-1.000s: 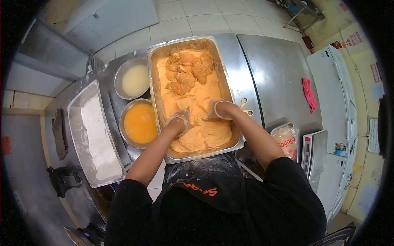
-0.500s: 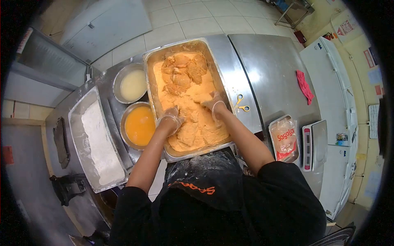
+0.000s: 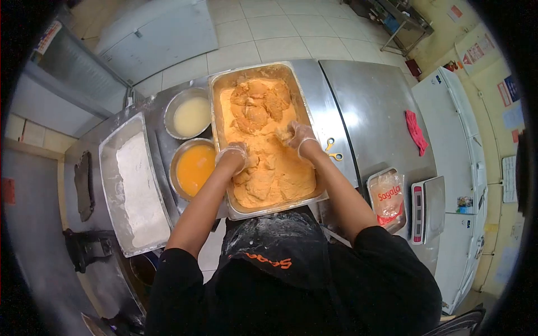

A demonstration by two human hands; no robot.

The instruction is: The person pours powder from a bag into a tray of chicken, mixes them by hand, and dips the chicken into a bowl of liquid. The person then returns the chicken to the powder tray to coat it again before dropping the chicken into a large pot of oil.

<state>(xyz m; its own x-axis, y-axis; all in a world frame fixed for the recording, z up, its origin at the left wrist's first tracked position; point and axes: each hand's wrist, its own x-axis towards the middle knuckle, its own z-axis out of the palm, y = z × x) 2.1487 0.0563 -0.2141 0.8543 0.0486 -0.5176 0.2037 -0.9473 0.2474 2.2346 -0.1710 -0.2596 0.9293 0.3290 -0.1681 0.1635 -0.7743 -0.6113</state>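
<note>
1. Nearest the camera, a black apron (image 3: pixel 280 246) dusted with white powder hangs against the counter edge.
2. The left hand (image 3: pixel 234 157), in a thin, crinkled clear glove, is bent knuckles-up. Its fingers are sunk into the coated meat (image 3: pixel 269 179); I cannot tell whether they grip a piece.
3. The right hand (image 3: pixel 300 137), gloved the same way, is curled narrowly around a lump of that meat, just above the surface.
4. The coated meat fills a deep rectangular steel pan (image 3: pixel 274 209) right in front of the person. It is thick, orange and pasty, and smoother near the hands.
5. At the pan's far end the pieces heap (image 3: pixel 260 103) into rounded, lumpy shapes.
6. Left of the pan stand two round metal bowls. The nearer one (image 3: pixel 172 171) holds glossy orange liquid, the farther one (image 3: pixel 167 117) a pale cream liquid.
7. Further left, a long steel tray (image 3: pixel 106 185) holds powdery white flour (image 3: pixel 137 185).
8. To the right, on the brushed steel counter (image 3: pixel 370 106), lie yellow-handled scissors (image 3: pixel 332 150), a clear packet (image 3: pixel 388 196) with red lettering, a flat scale (image 3: pixel 426 210) and a crumpled red cloth (image 3: pixel 416 130).
</note>
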